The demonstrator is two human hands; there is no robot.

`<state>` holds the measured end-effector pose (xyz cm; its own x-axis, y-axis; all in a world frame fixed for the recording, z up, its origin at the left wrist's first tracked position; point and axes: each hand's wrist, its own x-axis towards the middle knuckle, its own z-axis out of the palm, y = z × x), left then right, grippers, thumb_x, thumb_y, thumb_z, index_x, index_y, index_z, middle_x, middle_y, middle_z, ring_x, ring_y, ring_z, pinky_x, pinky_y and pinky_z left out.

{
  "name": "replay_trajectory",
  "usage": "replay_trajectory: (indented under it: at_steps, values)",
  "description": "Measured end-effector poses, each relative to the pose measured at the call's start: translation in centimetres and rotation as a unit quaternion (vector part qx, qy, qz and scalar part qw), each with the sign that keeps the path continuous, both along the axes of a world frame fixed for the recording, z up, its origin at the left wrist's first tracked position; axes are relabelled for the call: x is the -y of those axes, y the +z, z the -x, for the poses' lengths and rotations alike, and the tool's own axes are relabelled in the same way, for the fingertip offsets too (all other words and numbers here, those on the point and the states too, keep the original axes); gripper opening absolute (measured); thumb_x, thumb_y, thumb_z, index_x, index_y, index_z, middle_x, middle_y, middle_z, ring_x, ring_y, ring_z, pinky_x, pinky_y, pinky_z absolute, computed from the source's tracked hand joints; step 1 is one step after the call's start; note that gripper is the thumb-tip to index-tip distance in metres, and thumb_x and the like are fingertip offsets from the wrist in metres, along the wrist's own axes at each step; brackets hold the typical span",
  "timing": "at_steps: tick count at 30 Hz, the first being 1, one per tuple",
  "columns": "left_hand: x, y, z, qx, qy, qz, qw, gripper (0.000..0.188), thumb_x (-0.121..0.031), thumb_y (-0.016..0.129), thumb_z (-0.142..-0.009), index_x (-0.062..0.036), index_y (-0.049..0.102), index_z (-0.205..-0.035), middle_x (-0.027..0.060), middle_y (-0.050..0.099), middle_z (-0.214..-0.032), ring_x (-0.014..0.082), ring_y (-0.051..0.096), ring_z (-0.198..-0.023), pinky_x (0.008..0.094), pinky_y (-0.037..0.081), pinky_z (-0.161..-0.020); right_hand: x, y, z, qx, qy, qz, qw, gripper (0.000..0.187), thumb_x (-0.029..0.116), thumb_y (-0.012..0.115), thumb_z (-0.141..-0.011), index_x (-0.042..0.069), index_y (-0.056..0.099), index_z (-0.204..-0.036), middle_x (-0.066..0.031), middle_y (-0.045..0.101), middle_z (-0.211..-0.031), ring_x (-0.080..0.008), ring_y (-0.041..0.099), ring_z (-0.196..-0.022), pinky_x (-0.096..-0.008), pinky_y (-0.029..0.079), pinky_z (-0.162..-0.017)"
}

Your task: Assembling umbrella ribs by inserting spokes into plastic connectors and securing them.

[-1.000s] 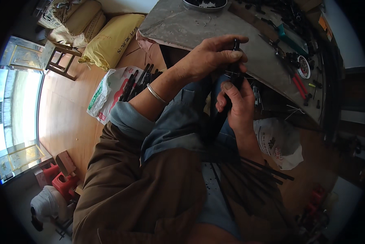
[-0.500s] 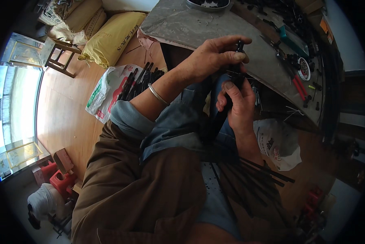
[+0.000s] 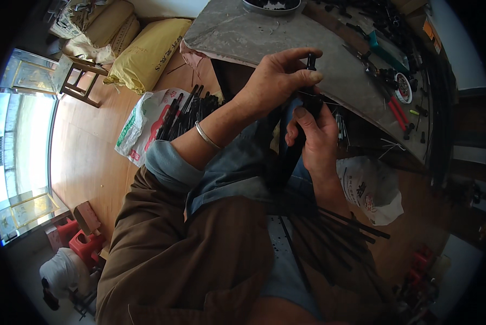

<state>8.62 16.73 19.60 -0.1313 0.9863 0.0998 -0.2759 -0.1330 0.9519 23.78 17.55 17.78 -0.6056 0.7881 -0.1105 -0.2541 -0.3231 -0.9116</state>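
In the head view, a bowl (image 3: 278, 13) holds dark and white bits, a small cup (image 3: 410, 93) mixed bits, and a bag (image 3: 133, 127) black rods (image 3: 172, 116). The black piece (image 3: 311, 61) is between the hands, its long axis running away from the body, tipped slightly right; its lower end is probably lost in shadow. The left hand (image 3: 278, 77) pinches its top; the right hand (image 3: 317, 138) curls round it lower down. The table's (image 3: 232, 32) front edge slants behind the hands, its top stretching toward the bowl.
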Motion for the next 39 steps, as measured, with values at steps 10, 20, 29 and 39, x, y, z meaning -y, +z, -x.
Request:
replay_trajectory:
  at_steps: [10, 20, 29, 39]
  values:
    - [-0.1, -0.1, 0.5, 0.086, -0.056, 0.015, 0.995, 0.048, -0.018, 0.061, -0.092, -0.0033, 0.046, -0.135, 0.0094, 0.065, -0.099, 0.0166, 0.064, -0.092, 0.0300, 0.050, -0.086, -1.0, -0.6, -0.8, -0.040, 0.056, 0.064, 0.996, 0.024, 0.020, 0.064, -0.089, 0.005, 0.051, -0.105, -0.0046, 0.054, -0.088, -0.0137, 0.051, -0.060, -0.0288, 0.042, -0.051]
    - [0.2, 0.0, 0.9, 0.085, -0.055, 0.026, 0.995, 0.047, -0.018, 0.062, -0.091, -0.0014, 0.047, -0.132, 0.0105, 0.065, -0.101, 0.0181, 0.065, -0.092, 0.0303, 0.051, -0.087, -1.3, -0.6, -0.8, -0.082, 0.074, 0.125, 0.986, 0.019, 0.015, 0.065, -0.088, 0.003, 0.055, -0.100, -0.0050, 0.057, -0.084, -0.0154, 0.054, -0.062, -0.0300, 0.045, -0.052]
    - [1.4, 0.2, 0.9, 0.004, -0.008, 0.074, 0.997, 0.047, -0.025, 0.068, -0.087, 0.0048, 0.054, -0.121, 0.0105, 0.063, -0.107, 0.0180, 0.060, -0.099, 0.0308, 0.047, -0.089, -1.0, -1.0, -0.6, -0.067, 0.016, 0.094, 0.993, 0.013, 0.013, 0.065, -0.088, 0.003, 0.059, -0.093, -0.0040, 0.057, -0.074, -0.0137, 0.055, -0.059, -0.0287, 0.045, -0.050]
    - [3.1, 0.4, -1.6, -0.031, 0.021, 0.090, 0.995, 0.030, -0.011, 0.069, -0.083, 0.0019, 0.058, -0.108, 0.0054, 0.063, -0.098, 0.0105, 0.059, -0.091, 0.0249, 0.047, -0.083, -1.5, 0.3, -2.3, 0.120, 0.007, -0.197, 0.973, 0.019, 0.013, 0.065, -0.089, 0.001, 0.061, -0.102, -0.0027, 0.062, -0.083, -0.0083, 0.057, -0.076, -0.0236, 0.048, -0.068]
